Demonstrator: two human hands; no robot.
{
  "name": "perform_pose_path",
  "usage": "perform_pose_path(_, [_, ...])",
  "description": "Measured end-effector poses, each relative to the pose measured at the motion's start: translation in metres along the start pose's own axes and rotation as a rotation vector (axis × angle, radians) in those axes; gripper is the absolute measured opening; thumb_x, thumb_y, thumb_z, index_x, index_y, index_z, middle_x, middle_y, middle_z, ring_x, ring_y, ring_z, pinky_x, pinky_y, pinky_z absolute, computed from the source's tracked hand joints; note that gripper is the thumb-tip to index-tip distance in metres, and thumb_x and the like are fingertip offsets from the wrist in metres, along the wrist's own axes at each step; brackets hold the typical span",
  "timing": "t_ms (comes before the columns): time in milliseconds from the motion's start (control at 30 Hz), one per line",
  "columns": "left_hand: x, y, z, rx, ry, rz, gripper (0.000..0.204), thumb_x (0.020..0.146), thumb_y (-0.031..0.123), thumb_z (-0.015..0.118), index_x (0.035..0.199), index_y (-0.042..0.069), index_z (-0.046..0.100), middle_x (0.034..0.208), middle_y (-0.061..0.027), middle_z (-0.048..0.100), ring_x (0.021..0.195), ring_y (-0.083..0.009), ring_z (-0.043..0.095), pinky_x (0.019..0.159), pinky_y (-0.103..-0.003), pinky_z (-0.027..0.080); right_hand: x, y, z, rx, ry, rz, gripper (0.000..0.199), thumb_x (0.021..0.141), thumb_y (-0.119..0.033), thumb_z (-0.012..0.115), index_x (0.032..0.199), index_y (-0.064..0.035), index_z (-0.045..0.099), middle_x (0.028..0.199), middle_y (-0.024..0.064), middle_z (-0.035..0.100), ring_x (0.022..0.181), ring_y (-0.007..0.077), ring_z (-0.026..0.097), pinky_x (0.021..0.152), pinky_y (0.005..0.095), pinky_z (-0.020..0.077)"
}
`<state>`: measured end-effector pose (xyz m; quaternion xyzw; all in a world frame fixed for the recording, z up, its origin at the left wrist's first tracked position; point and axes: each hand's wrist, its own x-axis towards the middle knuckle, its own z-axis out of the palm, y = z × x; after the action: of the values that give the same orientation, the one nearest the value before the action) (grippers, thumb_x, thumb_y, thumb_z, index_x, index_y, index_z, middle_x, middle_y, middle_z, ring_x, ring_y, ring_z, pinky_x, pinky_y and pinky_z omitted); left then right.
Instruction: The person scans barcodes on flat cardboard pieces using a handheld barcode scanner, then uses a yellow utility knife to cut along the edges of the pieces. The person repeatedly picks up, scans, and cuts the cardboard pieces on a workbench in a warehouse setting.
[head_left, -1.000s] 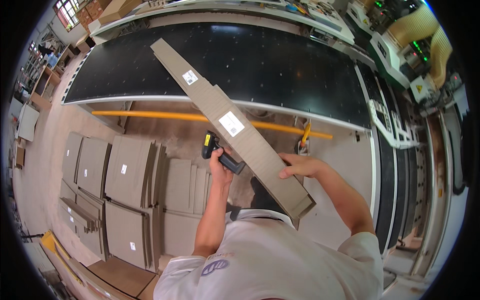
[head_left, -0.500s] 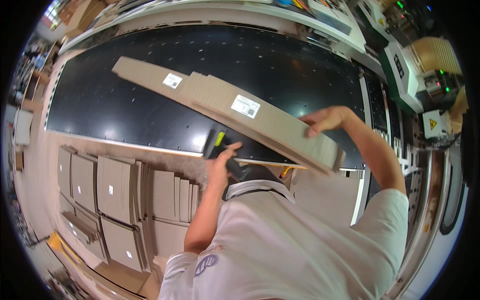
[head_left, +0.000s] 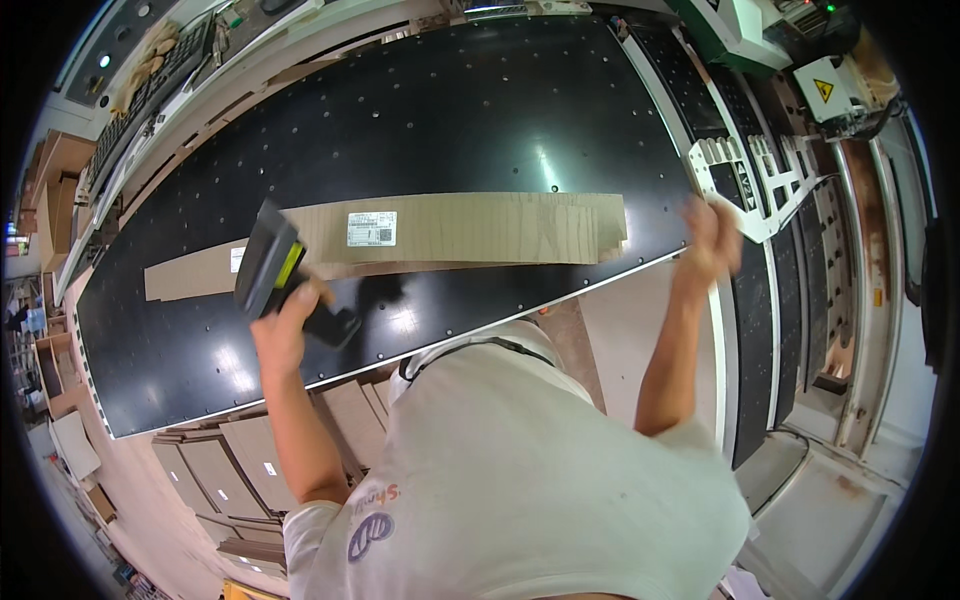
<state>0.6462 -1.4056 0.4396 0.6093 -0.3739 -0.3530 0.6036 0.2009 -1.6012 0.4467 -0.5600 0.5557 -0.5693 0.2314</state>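
My left hand point(head_left: 290, 325) is closed round the grip of a black barcode scanner point(head_left: 268, 262) with a yellow-green strip, held above the near side of the boards. A stack of long, narrow brown boards point(head_left: 480, 228) lies across the black machine table point(head_left: 420, 130). On the upper board is a white label point(head_left: 371, 229); the scanner partly covers a second label point(head_left: 237, 259) further left. Off the right end of the stack, apart from it, is my right hand point(head_left: 712, 240). Motion smears its fingers, and I make out nothing in them.
Several stacks of brown panels point(head_left: 215, 475) stand on the floor at the lower left. A white toothed metal bracket point(head_left: 745, 185) and machine rails border the table's right end. A pale machine box point(head_left: 830, 88) with a yellow warning sign is at the upper right.
My right hand has let go of the boards, which now lie flat on the table. My left hand has brought the scanner up and left, over the stack. The view has turned.
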Motion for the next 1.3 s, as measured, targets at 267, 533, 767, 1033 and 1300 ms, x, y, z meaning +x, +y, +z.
perform_pose_path(267, [0.002,0.019,-0.011,0.218,-0.169,-0.159,0.037,0.076,0.006,0.075,0.111,-0.002,0.067,0.095,-0.0011,0.066,0.084,-0.009,0.056,0.074,-0.028,0.05,-0.258,0.324,-0.007,-0.665,-0.593,0.156,0.043,0.091,-0.03,0.073,0.12,0.0008,0.068,0.108,0.0278,0.072,0.102,0.0407,0.07,0.09,0.0485,0.0551])
perform_pose_path(533, [-0.027,0.055,-0.009,0.359,-0.151,-0.307,0.016,0.076,0.01,0.074,0.085,-0.001,0.067,0.07,-0.0002,0.062,0.067,-0.0081,0.055,0.064,-0.029,0.047,-0.233,0.287,0.039,-0.786,-0.918,0.666,0.041,0.092,-0.033,0.073,0.115,0.0004,0.071,0.11,0.0265,0.073,0.101,0.0376,0.072,0.084,0.0434,0.0563])
perform_pose_path(767, [-0.036,0.054,-0.008,0.331,-0.122,-0.399,0.017,0.077,0.012,0.075,0.084,-0.001,0.067,0.072,-0.0013,0.064,0.068,-0.0088,0.056,0.064,-0.029,0.047,-0.184,0.284,-0.063,-0.614,-0.05,0.484,0.04,0.097,-0.03,0.067,0.119,0.0031,0.069,0.112,0.0198,0.073,0.1,0.0309,0.069,0.09,0.0422,0.0543])
perform_pose_path(1033, [-0.033,0.06,0.006,0.374,-0.092,-0.403,0.018,0.076,0.011,0.075,0.088,-0.001,0.067,0.075,-0.0003,0.063,0.071,-0.0092,0.056,0.066,-0.03,0.048,-0.025,0.068,-0.021,-0.211,0.238,-0.026,0.024,0.102,-0.011,0.061,0.123,0.0001,0.066,0.113,0.0095,0.068,0.101,0.0175,0.064,0.085,0.0303,0.0531])
perform_pose_path(1300, [-0.038,0.052,0.008,0.21,0.058,-0.356,0.016,0.078,0.007,0.072,0.092,-0.001,0.068,0.076,-0.002,0.065,0.072,-0.0108,0.062,0.067,-0.03,0.051,-0.022,-0.069,0.113,-0.212,-1.089,-0.806,0.071,0.076,-0.025,0.086,0.134,0.0002,0.055,0.136,0.0206,0.06,0.126,0.0409,0.058,0.107,0.0502,0.0467])
